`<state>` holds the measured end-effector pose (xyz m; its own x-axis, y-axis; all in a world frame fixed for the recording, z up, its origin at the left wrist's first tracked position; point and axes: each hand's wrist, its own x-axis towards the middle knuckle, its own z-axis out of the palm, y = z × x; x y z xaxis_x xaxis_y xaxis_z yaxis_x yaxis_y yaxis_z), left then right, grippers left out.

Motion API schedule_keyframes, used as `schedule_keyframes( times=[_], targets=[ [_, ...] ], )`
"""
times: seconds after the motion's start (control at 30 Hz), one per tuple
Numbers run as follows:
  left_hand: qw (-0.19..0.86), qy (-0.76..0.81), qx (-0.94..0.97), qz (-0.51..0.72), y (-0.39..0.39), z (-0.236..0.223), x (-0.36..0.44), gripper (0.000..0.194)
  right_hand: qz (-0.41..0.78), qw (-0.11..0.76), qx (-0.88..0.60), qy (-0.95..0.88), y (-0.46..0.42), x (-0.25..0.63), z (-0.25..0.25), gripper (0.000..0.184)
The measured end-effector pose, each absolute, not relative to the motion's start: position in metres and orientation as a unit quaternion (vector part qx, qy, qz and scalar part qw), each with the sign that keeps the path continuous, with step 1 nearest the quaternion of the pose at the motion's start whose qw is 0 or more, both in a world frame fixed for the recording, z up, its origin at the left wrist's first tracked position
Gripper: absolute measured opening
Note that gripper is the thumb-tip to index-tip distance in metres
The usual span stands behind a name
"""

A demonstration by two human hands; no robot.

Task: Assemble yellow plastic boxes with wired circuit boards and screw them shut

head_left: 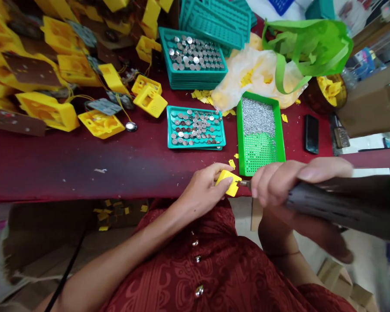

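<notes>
From the head view, the left hand (pixel 203 188) pinches a small yellow plastic housing (pixel 228 183) just over the edge of the maroon tabletop (pixel 84 173), while the right hand (pixel 276 182) wraps a dark handheld rotary tool (pixel 341 203), its long axis coming in from the right, metal tip at the housing's right side

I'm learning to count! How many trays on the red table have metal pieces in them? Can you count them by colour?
Teal trays with round metal discs: 2
Green tray with tiny metal pieces: 1
Total: 3
</notes>
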<state>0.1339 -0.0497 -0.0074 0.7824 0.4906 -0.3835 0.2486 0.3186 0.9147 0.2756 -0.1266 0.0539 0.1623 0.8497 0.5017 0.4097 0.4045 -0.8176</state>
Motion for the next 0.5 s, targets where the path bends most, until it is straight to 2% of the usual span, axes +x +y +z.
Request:
schedule_keyframes(
  times=[0.07,0.17,0.27,0.37,0.5],
  targets=[
    [0.700,0.314,0.632,0.107,-0.048,-0.002,0.134,0.035,0.160,0.651,-0.467,-0.577,-0.118,0.270,0.060,0.046],
    [0.622,0.313,0.705,0.135,-0.048,0.005,0.135,0.033,0.075,0.670,-0.527,-0.518,-0.115,0.259,0.057,0.041],
    [0.573,0.321,0.739,0.149,-0.048,0.003,0.138,0.034,-0.019,0.605,-0.596,-0.527,-0.118,0.250,0.049,0.054],
    [0.637,0.331,0.680,0.150,-0.045,-0.009,0.139,0.031,-0.082,0.553,-0.646,-0.520,-0.121,0.255,0.053,0.064],
    [0.727,0.347,0.576,0.139,-0.039,-0.022,0.134,0.035,-0.015,0.435,-0.704,-0.562,-0.132,0.280,0.080,0.054]
  ],
)
